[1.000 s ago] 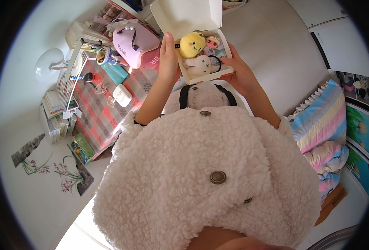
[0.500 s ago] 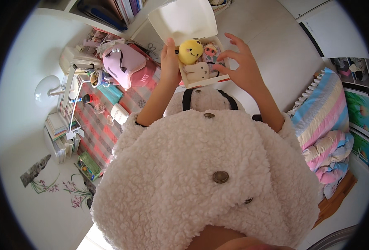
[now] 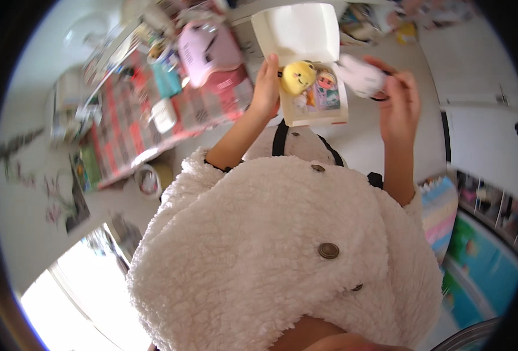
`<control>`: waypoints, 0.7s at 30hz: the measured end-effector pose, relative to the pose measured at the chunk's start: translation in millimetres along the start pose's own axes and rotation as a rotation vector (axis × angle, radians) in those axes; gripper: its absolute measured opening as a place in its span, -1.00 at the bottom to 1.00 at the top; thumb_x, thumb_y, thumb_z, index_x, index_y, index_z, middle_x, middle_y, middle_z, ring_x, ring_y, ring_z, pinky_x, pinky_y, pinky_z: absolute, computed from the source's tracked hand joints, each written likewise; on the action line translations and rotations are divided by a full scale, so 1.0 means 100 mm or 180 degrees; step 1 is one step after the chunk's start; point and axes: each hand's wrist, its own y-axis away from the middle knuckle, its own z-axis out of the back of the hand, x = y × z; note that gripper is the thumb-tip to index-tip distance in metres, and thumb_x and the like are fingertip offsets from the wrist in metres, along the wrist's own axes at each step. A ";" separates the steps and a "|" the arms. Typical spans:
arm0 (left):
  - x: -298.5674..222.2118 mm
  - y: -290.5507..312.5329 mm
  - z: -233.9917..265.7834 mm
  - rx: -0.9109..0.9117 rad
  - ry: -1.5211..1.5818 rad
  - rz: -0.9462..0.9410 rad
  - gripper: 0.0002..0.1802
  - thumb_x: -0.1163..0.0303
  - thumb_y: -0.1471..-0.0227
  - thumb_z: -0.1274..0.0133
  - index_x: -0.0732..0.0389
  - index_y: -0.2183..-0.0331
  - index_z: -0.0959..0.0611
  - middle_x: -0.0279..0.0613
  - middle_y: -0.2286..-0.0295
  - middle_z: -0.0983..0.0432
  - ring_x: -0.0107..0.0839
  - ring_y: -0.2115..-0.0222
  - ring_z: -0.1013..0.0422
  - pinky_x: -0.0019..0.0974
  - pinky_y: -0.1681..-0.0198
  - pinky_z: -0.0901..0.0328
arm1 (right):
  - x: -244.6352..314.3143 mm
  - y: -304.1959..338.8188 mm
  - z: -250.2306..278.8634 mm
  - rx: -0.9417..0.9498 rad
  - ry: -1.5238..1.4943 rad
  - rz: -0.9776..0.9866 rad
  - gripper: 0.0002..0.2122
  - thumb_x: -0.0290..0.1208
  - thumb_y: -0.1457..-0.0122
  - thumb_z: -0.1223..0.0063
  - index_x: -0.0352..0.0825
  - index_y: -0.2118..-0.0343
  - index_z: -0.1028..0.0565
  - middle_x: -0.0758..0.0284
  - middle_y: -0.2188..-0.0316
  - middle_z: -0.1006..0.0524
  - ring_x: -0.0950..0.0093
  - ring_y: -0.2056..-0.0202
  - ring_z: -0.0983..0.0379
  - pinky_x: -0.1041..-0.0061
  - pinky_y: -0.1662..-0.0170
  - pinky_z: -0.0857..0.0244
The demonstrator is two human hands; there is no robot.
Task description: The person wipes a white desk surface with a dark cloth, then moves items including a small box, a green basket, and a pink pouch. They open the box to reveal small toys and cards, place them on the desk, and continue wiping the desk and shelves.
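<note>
A white box [image 3: 313,119] with its lid [image 3: 297,30] swung back is gripped along its left side by my left hand [image 3: 265,90], fingers mostly hidden behind the wall. In the box sits a round yellow plush toy [image 3: 298,78] with a smiling stitched face. Beside it lies a small doll-like figure or card [image 3: 327,88] with a pinkish face, along with small items too blurred to name. To the right of the box, outside it, my right hand [image 3: 402,108] holds a white plush bunny [image 3: 361,77] by a dark loop or strap at its end.
On the left stands a table with a red-and-grey checked cloth [image 3: 121,131], bearing a pink bag-like item [image 3: 209,52], a white case [image 3: 164,116] and a turquoise pouch [image 3: 166,79]. White cabinet doors [image 3: 487,137] and a striped quilt [image 3: 437,210] are on the right.
My right hand has lifted the white plush bunny out of the box and moved right with it. The room has shifted in view; my left hand still grips the box.
</note>
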 end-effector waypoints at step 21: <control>-0.60 2.14 2.76 -0.2976 0.0859 -0.1186 -0.51 0.07 -0.26 0.20 0.24 -0.03 -0.35 -0.12 0.10 -0.42 -0.29 0.11 -0.42 -0.21 0.07 -0.38 | -2.50 0.28 -2.85 0.1492 -0.1544 -0.3124 -0.77 -0.49 -0.16 -0.03 -0.26 0.11 -0.41 0.25 0.14 -0.46 0.34 0.15 -0.47 0.44 0.16 -0.44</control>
